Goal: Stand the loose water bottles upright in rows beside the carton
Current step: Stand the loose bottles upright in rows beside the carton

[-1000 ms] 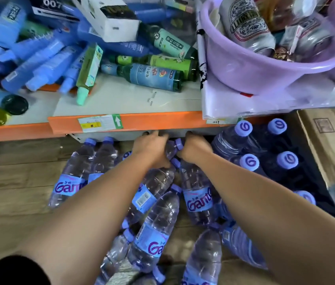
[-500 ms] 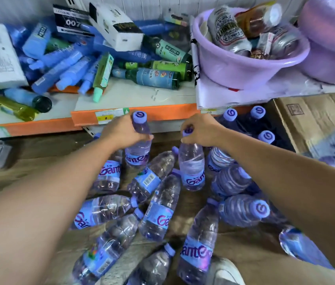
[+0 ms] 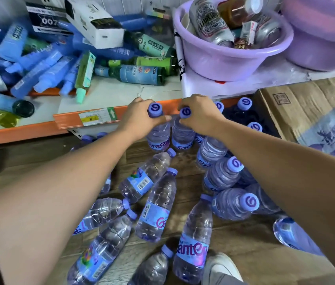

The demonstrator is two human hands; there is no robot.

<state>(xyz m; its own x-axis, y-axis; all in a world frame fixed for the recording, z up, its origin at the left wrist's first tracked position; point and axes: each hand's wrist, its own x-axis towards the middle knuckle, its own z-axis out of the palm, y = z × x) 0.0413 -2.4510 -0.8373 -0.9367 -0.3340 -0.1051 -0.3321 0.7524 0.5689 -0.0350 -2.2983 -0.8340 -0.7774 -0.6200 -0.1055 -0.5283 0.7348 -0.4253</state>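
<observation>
- Two water bottles stand upright side by side in front of the shelf (image 3: 121,91) edge: the left-hand bottle (image 3: 158,136) and the right-hand bottle (image 3: 183,136), close together, purple caps up.
- Left hand (image 3: 140,118): fingers curled round the neck of the left-hand bottle just under its cap, grasping it.
- Right hand (image 3: 200,116): fingers wrapped round the top of the right-hand bottle, cap showing at the fingertips, grasping it.
- Whether either bottle's base rests on the floor (image 3: 18,161) cannot be told.
- Upright bottles (image 3: 221,177): a cluster in rough rows just right of the held pair, between it and the carton (image 3: 298,112); the right forearm crosses over some.
- Loose bottles (image 3: 157,206): several lying on their sides on the wooden floor, nearer the person, pointing various ways, some touching.
- Carton: brown cardboard, at the right, beside the upright cluster.
- Shelf: orange-edged, carrying toppled blue and green bottles, boxes, and a purple basin (image 3: 234,73) holding cans.
- Shoe (image 3: 220,266): grey, at the bottom edge, next to a lying bottle.
</observation>
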